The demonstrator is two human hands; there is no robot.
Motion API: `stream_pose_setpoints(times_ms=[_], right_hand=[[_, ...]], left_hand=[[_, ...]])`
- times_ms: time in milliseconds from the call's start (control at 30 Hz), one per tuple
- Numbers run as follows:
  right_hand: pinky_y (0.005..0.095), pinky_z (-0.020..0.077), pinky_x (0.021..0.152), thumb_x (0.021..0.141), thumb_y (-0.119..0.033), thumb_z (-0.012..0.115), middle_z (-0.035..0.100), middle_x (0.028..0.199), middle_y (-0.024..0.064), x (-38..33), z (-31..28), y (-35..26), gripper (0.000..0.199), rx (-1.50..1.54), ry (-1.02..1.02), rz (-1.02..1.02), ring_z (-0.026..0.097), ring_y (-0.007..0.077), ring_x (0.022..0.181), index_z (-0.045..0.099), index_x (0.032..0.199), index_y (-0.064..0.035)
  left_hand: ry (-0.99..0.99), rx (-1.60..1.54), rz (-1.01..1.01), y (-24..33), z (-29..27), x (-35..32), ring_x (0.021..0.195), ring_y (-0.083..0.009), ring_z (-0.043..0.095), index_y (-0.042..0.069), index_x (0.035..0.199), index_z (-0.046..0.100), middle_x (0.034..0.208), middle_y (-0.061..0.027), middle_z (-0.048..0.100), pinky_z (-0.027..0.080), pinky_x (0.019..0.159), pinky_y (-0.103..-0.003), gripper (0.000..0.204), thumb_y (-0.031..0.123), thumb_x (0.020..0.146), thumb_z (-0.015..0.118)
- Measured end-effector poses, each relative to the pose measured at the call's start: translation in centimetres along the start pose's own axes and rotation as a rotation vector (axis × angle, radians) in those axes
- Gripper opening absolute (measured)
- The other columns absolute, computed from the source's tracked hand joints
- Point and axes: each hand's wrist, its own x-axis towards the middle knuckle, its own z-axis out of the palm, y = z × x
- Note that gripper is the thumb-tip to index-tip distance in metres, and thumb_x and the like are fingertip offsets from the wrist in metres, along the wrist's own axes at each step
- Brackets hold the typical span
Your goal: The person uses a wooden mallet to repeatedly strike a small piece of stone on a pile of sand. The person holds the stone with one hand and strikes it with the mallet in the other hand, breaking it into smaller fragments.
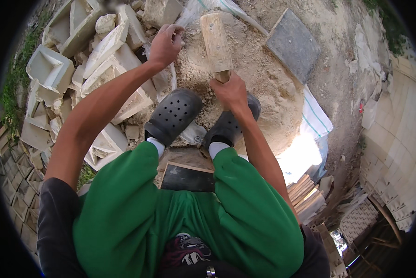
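My right hand [230,91] is wrapped round the short handle of a wooden mallet [216,42]. The mallet's thick, pale head points away from me, over a heap of crumbled tan material [268,97]. Farther left, my left hand [165,46] is raised at the heap's edge, its fingers curled in; whatever they may hold is hidden. Beside that hand lie broken pale cast pieces [108,48], some with hollow, box-like recesses. Both my dark clogs [176,113] rest at the near side of the heap, the right one partly behind my right wrist.
A flat grey slab [294,45] lies at the far right of the heap. White woven sheeting [315,111] shows under the heap's edge. Thin wooden strips [305,194] are stacked at the near right. A dark board [187,178] sits between my legs. Stacked pale blocks [393,148] line the right.
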Motion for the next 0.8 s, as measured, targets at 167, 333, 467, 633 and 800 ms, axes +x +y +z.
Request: stream_pose_setpoints(times_ms=[167, 333, 467, 633, 800], right_hand=[[0.0363, 0.0557, 0.063, 0.080, -0.029, 0.074, 0.071, 0.074, 0.0129, -0.2, -1.7, -3.0, 0.041, -0.033, -0.087, 0.109, 0.071, 0.0211, 0.063, 0.067, 0.102, 0.0037], [0.0434, 0.0556, 0.081, 0.077, -0.032, 0.074, 0.073, 0.094, 0.0247, -1.0, -2.4, -4.8, 0.046, 0.111, -0.030, -0.006, 0.072, 0.0390, 0.091, 0.068, 0.106, 0.0036], [0.0426, 0.0555, 0.081, 0.078, -0.031, 0.074, 0.073, 0.095, 0.0249, -0.4, -1.2, -3.5, 0.046, -0.016, -0.131, 0.116, 0.073, 0.0380, 0.091, 0.068, 0.106, 0.0042], [0.0411, 0.0554, 0.083, 0.077, -0.029, 0.075, 0.073, 0.097, 0.0252, 0.1, -1.0, -3.2, 0.046, 0.053, -0.164, 0.187, 0.072, 0.0373, 0.094, 0.067, 0.107, 0.0052], [0.0363, 0.0559, 0.064, 0.080, -0.029, 0.076, 0.073, 0.078, 0.0152, -1.5, -1.8, -4.9, 0.041, 0.098, -0.046, -0.082, 0.072, 0.0243, 0.064, 0.068, 0.105, 0.0028]], left_hand=[[-0.026, 0.063, -0.022, -1.5, -2.5, 1.2, 0.096, -0.0338, 0.067, 0.005, 0.111, 0.070, 0.111, -0.0158, 0.068, 0.054, 0.085, -0.041, 0.024, 0.013, 0.091, 0.058], [-0.214, 0.148, 0.014, -3.2, -4.0, 1.8, 0.104, -0.0334, 0.065, 0.007, 0.113, 0.071, 0.113, -0.0153, 0.068, 0.052, 0.093, -0.040, 0.027, 0.016, 0.089, 0.063], [-0.231, 0.261, 0.272, -2.2, -3.3, 0.5, 0.112, -0.0309, 0.061, 0.010, 0.111, 0.070, 0.114, -0.0117, 0.067, 0.049, 0.098, -0.041, 0.026, 0.019, 0.086, 0.068], [-0.260, 0.342, 0.324, -1.7, -2.6, 0.0, 0.113, -0.0299, 0.060, 0.011, 0.105, 0.068, 0.112, -0.0081, 0.065, 0.049, 0.097, -0.043, 0.022, 0.018, 0.085, 0.070], [-0.327, 0.389, 0.303, -1.9, -3.2, 0.3, 0.109, -0.0302, 0.060, 0.009, 0.105, 0.067, 0.111, -0.0077, 0.065, 0.049, 0.095, -0.043, 0.020, 0.016, 0.087, 0.069]])
